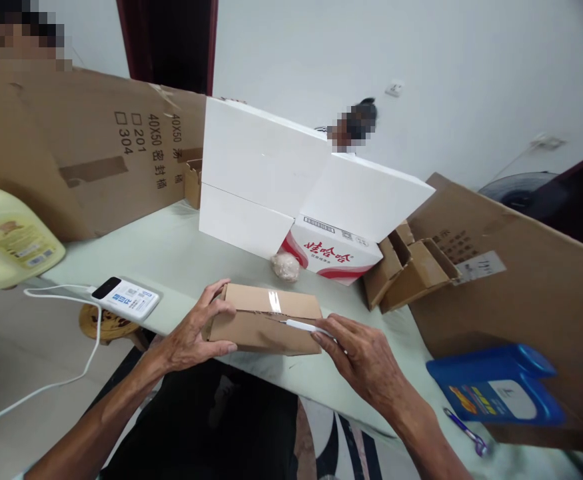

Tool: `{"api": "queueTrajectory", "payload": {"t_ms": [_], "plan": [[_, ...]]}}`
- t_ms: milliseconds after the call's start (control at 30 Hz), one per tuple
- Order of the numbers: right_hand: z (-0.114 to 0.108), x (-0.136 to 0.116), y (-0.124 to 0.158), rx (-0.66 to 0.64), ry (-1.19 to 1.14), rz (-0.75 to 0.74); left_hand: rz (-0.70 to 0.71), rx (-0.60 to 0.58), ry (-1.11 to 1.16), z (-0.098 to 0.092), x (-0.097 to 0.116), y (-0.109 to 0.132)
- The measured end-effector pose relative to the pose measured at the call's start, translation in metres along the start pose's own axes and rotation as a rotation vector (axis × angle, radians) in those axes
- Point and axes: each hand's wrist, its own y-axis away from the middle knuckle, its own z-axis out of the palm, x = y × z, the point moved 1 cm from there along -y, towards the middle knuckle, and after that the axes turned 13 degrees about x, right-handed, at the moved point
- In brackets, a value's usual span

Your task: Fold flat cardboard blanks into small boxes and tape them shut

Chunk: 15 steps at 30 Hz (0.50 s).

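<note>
While left hand [196, 335] grips the box [258, 332] by the tabletop's [226, 257] near edge, right hand's [361, 357] pinching a knife [302, 325] lengthwise along it.

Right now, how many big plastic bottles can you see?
2. A pale yellow bottle is at the left edge, partly cut off, and a blue bottle is at the right, by brown cardboard. Others could be hidden behind the cardboard.
</note>
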Motion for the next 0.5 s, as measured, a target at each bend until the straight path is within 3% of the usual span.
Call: {"api": "queueTrajectory", "payload": {"t_ms": [300,500], "plan": [[0.0,-0.005,-0.012,0.029,0.243,-0.182,-0.015,-0.012,0.02,-0.001,0.001,0.0],[0.008,-0.008,-0.015,-0.005,0.332,-0.174,-0.018,-0.017,0.01,-0.002,0.002,0.001]]}}
